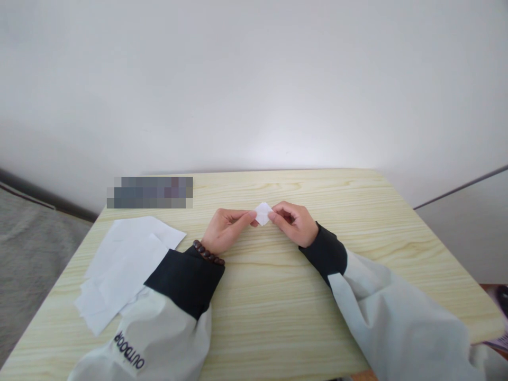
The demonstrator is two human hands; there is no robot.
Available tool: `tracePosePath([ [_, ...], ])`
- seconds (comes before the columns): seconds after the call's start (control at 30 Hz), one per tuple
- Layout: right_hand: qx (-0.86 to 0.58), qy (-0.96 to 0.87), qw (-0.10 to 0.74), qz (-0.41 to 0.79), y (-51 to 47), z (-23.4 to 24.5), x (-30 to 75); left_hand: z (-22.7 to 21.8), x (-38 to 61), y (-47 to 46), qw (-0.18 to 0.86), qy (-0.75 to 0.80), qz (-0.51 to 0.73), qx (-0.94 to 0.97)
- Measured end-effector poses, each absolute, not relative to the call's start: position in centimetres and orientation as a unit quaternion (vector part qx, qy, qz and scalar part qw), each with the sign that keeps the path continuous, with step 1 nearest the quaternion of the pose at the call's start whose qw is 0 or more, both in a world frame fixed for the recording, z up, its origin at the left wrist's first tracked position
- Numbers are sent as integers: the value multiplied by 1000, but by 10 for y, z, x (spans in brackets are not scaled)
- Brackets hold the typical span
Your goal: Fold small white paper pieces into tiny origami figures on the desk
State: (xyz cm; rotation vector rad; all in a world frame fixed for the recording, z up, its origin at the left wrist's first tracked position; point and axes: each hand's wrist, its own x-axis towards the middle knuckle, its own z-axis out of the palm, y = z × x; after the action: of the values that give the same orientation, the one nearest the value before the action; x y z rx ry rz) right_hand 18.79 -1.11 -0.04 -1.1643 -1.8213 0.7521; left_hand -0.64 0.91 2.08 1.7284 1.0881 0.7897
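A small folded piece of white paper [263,214], diamond-shaped with faint crease lines, is held up over the middle of the table. My left hand [227,227], with a dark beaded bracelet at the wrist, pinches its left corner between thumb and fingers. On the other side, my right hand [292,221] grips the right corner the same way. Both thumbs face me, and the fingertips behind the paper are partly hidden. A loose pile of white paper sheets [123,264] lies left of my left forearm, partly covered by the sleeve.
The light wood-grain table [278,301] reaches back to a plain white wall [254,90]. At the table's back left is a blurred-out dark rectangular area [153,192]. Grey fabric [27,275] shows beyond the left edge.
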Motion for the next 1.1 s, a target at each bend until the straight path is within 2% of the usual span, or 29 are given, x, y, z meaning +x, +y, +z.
tracePosePath([
  [0.6,-441,-759,386,284,-12,2,189,17,0,9,407,444,299,740],
  [0.83,-444,-752,444,199,-10,-1,188,12,0,10,394,465,351,712],
  [0.97,-449,-743,468,168,-9,-1,188,12,1,11,326,451,402,727],
  [1.1,-448,-754,457,148,-8,-2,188,12,1,12,265,429,409,761],
])
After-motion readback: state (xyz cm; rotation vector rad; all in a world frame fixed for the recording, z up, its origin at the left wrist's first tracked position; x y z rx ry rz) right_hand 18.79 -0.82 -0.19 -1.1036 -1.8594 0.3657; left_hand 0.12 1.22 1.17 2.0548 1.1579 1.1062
